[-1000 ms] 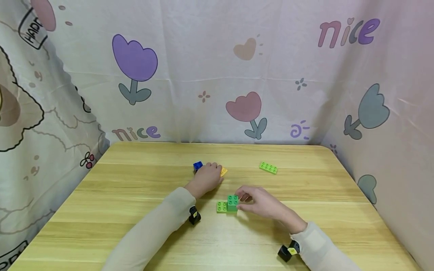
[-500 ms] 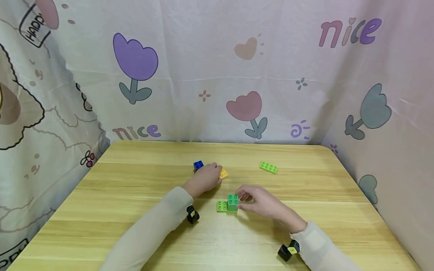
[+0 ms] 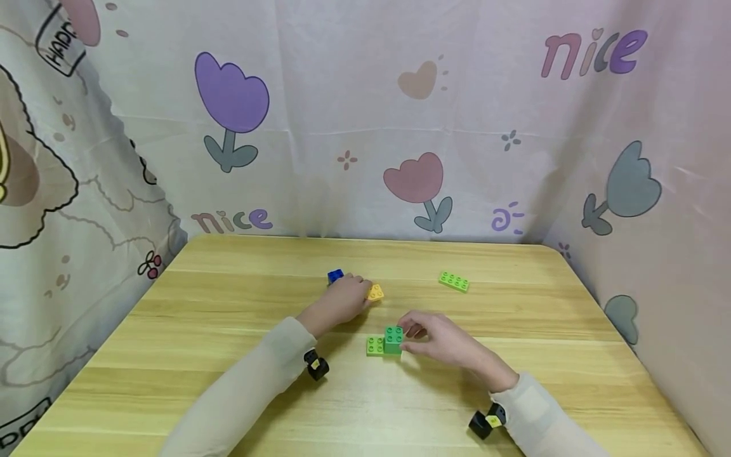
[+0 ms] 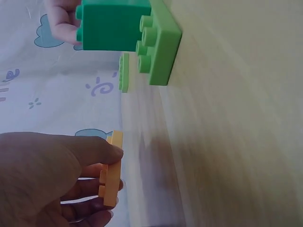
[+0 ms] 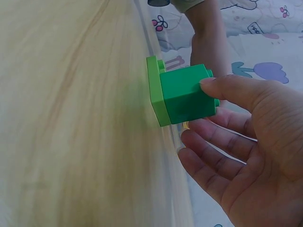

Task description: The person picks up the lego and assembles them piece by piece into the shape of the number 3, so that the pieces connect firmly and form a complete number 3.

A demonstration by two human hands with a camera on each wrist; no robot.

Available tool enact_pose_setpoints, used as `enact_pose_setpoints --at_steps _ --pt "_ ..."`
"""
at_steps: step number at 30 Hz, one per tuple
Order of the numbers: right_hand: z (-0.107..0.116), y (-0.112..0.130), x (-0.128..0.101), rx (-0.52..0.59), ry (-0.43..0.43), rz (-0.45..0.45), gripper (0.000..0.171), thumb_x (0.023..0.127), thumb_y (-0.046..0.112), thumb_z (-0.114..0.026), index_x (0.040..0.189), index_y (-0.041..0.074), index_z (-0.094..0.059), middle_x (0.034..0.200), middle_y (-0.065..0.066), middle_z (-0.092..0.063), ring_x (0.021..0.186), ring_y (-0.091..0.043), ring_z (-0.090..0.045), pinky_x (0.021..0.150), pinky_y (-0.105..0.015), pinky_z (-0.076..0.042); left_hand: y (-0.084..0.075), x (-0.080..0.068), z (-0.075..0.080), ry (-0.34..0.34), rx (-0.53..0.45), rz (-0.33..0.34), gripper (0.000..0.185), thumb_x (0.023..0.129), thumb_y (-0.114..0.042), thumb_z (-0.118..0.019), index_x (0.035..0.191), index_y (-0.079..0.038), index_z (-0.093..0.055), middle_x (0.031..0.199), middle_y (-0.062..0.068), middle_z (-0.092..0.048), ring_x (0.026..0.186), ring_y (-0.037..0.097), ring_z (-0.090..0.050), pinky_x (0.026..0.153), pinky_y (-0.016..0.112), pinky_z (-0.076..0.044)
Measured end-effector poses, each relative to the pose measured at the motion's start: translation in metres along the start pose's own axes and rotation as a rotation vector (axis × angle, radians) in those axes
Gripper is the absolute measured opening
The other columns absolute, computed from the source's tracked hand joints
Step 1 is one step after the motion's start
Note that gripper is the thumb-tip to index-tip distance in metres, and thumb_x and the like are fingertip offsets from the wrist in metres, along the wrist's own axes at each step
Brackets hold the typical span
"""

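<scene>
My left hand reaches over the far middle of the table. In the left wrist view its thumb and fingers pinch a thin yellow-orange toy brick by its edges, studs facing the palm. My right hand is at a taller green brick, which sits on the right part of a flat lime-green brick. The right thumb presses the green brick's near side in the right wrist view, and the fingers curl behind it, partly hidden.
Beside the left hand lies a dark blue brick, partly covered by that hand. Another flat lime-green brick rests at the back right of the wooden table. A printed curtain hangs behind the table.
The left hand and forearm have shifted slightly left and back toward the body, showing more of the yellow brick. The right hand and the green stack hold still.
</scene>
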State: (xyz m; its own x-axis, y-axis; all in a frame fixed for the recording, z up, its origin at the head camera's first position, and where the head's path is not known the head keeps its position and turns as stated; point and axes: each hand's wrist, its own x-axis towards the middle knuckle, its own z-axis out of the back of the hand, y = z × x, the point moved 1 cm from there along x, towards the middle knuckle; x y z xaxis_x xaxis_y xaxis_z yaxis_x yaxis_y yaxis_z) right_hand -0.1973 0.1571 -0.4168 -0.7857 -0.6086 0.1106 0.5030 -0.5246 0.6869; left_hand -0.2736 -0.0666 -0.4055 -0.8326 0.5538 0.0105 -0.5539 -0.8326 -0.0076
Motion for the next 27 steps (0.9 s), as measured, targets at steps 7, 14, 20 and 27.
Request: enact_pose_setpoints --at_steps 7,14,20,27 --pt "0.0 -0.001 0.0 0.007 0.002 0.004 0.029 0.089 0.023 -0.073 0.114 0.012 -0.064 0.1 0.007 -0.066 0.091 -0.012 -0.064 0.082 -0.029 -0.053 -0.003 -0.012 0.012 -0.038 -0.055 -0.01 0.044 0.095 -0.026 -0.065 0.132 -0.004 -0.059 0.121 0.012 -0.062 0.107 0.027 -0.057 0.096 0.038 -0.045" --pt "0.001 -0.001 0.0 0.014 0.005 0.002 0.028 0.09 0.024 -0.073 0.114 0.013 -0.064 0.1 0.008 -0.066 0.091 -0.011 -0.064 0.082 -0.029 -0.053 -0.004 -0.023 0.021 -0.097 -0.113 -0.042 0.045 0.094 -0.025 -0.067 0.132 -0.003 -0.059 0.12 0.012 -0.061 0.106 0.026 -0.057 0.095 0.039 -0.045" --pt "0.001 -0.001 0.0 0.013 0.006 0.013 0.029 0.09 0.024 -0.073 0.115 0.013 -0.064 0.1 0.007 -0.066 0.09 -0.011 -0.064 0.081 -0.029 -0.053 -0.007 -0.031 0.024 -0.127 -0.145 -0.086 0.045 0.096 -0.025 -0.064 0.135 -0.003 -0.055 0.122 0.011 -0.059 0.109 0.026 -0.057 0.095 0.039 -0.046" --pt "0.001 -0.001 0.001 -0.002 0.007 0.018 0.029 0.09 0.025 -0.072 0.115 0.012 -0.064 0.101 0.007 -0.066 0.091 -0.012 -0.064 0.082 -0.03 -0.053 -0.011 -0.043 0.032 -0.162 -0.243 -0.149 0.046 0.097 -0.024 -0.063 0.139 -0.008 -0.054 0.126 0.01 -0.06 0.113 0.027 -0.057 0.097 0.041 -0.046"
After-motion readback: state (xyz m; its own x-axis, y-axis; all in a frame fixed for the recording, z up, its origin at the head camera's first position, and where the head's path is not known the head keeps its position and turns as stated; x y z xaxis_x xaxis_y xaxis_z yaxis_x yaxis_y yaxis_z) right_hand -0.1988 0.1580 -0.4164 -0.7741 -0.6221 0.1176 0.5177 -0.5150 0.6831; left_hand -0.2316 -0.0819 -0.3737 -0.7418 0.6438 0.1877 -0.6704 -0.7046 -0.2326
